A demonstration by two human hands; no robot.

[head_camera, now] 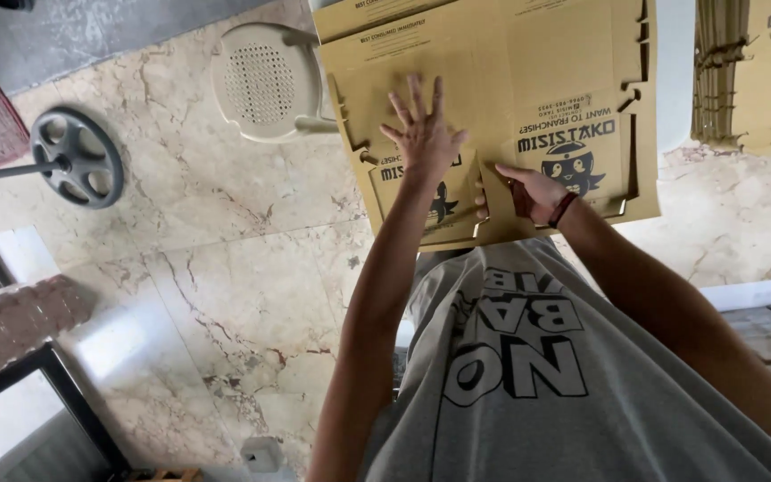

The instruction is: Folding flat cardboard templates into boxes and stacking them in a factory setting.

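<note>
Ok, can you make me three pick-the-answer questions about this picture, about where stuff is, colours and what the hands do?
1. Where is the white plastic chair?
A. left of the cardboard sheet
B. on top of the sheet
C. under the shirt

2. What colour is the cardboard sheet?
A. blue
B. brown
C. pink

3. How is the left hand?
A. in a fist
B. holding a cup
C. flat, fingers spread

Answers: 1 A, the chair stands on the marble floor beside the sheet's left edge. 2 B, plain brown card. 3 C, its open palm presses on the sheet, while the right hand grips a flap.

Marble floor [225, 268], white plastic chair [265, 82], perhaps barbell weight [78, 156]
</note>
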